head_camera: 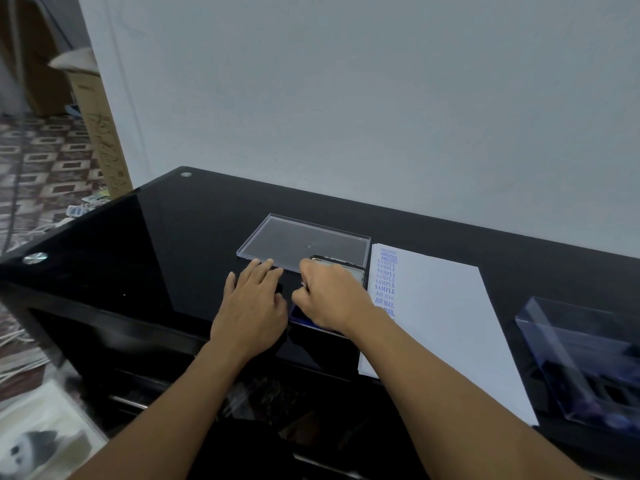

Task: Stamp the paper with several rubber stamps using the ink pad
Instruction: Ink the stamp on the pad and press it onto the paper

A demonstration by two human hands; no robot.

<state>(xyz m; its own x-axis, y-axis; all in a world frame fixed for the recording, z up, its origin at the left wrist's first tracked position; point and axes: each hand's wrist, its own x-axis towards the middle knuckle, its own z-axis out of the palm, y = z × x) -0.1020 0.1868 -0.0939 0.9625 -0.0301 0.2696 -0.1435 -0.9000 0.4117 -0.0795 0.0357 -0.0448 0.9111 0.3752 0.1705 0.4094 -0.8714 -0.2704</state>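
Black glass desk [166, 237] against a pale wall [346, 98]. Right grip [332, 296] is curled knuckles-up over the ink pad [346, 262]; what is pinched under the fingers is hidden, so a held stamp cannot be confirmed. Left grip [252, 306] is laid flat just beside it, fingers straight, nothing grasped; a small dark object [279, 289] is partly covered by its fingers, type not readable. Fingertips reach the near edge of a clear plastic lid [301, 237] lying flat behind both hands. The paper [436, 323] is placed directly right of the ink pad, with blue prints [386, 282] (AMENDED, SAMPLE, AIR MAIL) stacked down its left margin. A clear box [581, 358] with dark contents is set at far right.
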